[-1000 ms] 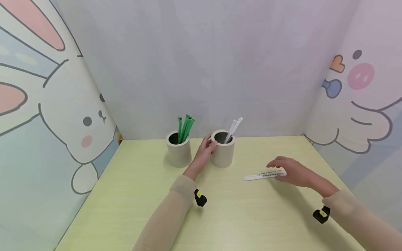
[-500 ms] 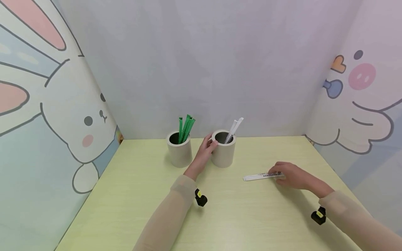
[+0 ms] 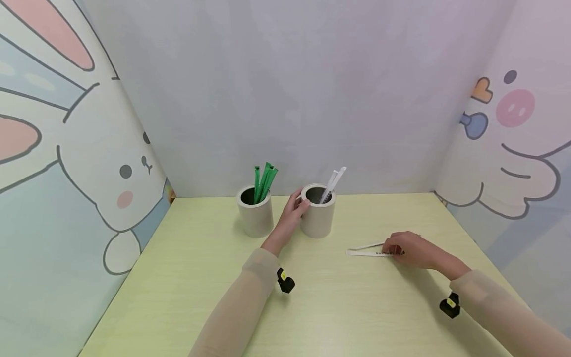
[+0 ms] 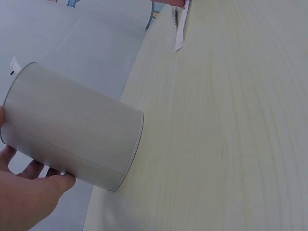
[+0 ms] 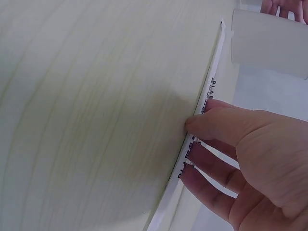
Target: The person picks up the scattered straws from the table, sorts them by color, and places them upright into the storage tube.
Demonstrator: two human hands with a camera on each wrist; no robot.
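My left hand (image 3: pixel 287 220) holds the side of a pale grey cylindrical cup (image 3: pixel 318 220), which stands upright at the back of the table. A few slim white wrapped sticks (image 3: pixel 332 184) lean out of its mouth to the right. On the right, my right hand (image 3: pixel 412 249) pinches a white wrapped stick (image 5: pixel 211 77) with black print between thumb and fingers, close to the tabletop. A second white stick (image 3: pixel 367 246) lies beside it, splayed at a slight angle. My fingers hide the right ends of both. What is inside the wrappers cannot be seen.
A matching grey cup (image 3: pixel 256 220) with several green wrapped sticks (image 3: pixel 266 182) stands left of the held one. The pale yellow-green table (image 3: pixel 308 307) ends at a grey back wall (image 3: pixel 290 99). Cartoon-printed panels (image 3: pixel 129 198) close in both sides.
My right hand has come down onto the white sticks and its fingers have closed in. The two sticks, earlier side by side, have spread apart. The left hand keeps its place on the cup.
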